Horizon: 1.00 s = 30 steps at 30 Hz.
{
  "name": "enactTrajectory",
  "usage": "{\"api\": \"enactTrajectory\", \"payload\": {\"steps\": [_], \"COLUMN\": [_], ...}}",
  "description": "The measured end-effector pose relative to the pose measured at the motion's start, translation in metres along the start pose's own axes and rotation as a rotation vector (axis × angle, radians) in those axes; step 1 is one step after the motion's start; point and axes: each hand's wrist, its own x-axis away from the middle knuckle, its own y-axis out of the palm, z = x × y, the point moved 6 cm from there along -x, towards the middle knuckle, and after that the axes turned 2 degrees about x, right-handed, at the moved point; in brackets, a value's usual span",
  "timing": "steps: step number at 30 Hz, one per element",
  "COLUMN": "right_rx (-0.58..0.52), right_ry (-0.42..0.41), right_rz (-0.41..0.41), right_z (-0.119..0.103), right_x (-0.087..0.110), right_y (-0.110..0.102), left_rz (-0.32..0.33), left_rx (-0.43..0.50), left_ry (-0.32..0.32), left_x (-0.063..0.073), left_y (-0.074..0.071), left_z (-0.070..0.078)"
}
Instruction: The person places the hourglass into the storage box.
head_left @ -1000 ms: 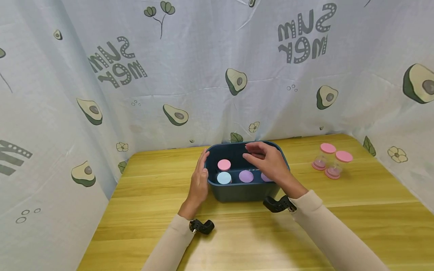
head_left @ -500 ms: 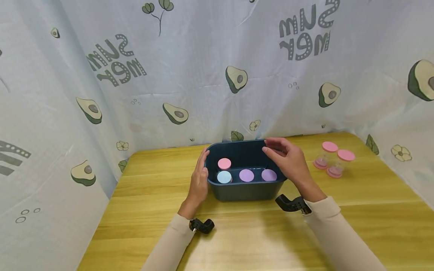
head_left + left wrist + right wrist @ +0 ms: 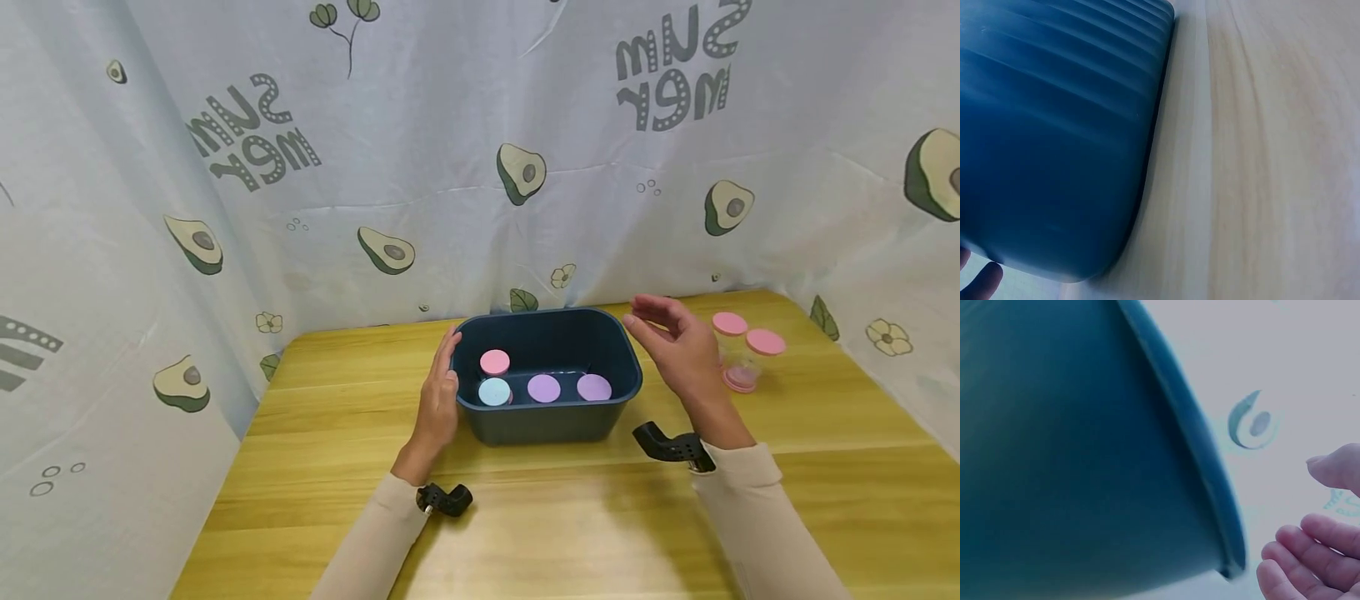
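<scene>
A dark blue bin [image 3: 547,426] stands mid-table. In it I see round tops in pink [image 3: 495,361], light blue [image 3: 494,391] and purple [image 3: 543,388], plus a second purple top [image 3: 594,387]; their lower parts are mostly hidden. My left hand [image 3: 437,398] rests straight-fingered on the bin's left side; its fingertips [image 3: 984,282] peek past the corner in the left wrist view. Just right of the bin, my right hand [image 3: 681,350] is raised and holds nothing, thumb apart from loosely bent fingers. Beyond it stand two pink sand timers, a nearer one [image 3: 765,342] and a partly covered one [image 3: 729,324].
The wooden table [image 3: 330,467] reaches back to a pale curtain [image 3: 450,125] printed with avocados, which also hangs along both sides. A black wrist camera [image 3: 672,444] sits on the right cuff, and another [image 3: 447,500] on the left.
My right hand has moved rightward from over the bin to outside its right rim, near the sand timers, uncovering the right purple top. My left hand has stayed against the bin.
</scene>
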Motion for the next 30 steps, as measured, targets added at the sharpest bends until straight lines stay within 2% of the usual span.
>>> {"api": "enactTrajectory", "payload": {"steps": [9, 21, 30], "right_rx": [0.001, -0.047, -0.030], "right_ry": [-0.015, 0.102, 0.156], "right_rz": [0.100, 0.166, 0.287], "right_z": [0.007, 0.025, 0.034], "right_x": [0.002, 0.007, 0.005], "right_y": [-0.026, -0.052, -0.072], "left_rz": [-0.007, -0.002, -0.008], "left_rx": [-0.016, -0.015, -0.020], "left_ry": [-0.009, -0.005, -0.022], "left_x": [0.001, 0.002, 0.002], "left_y": [0.001, 0.002, 0.001], "left_z": [0.001, 0.001, 0.000]}}
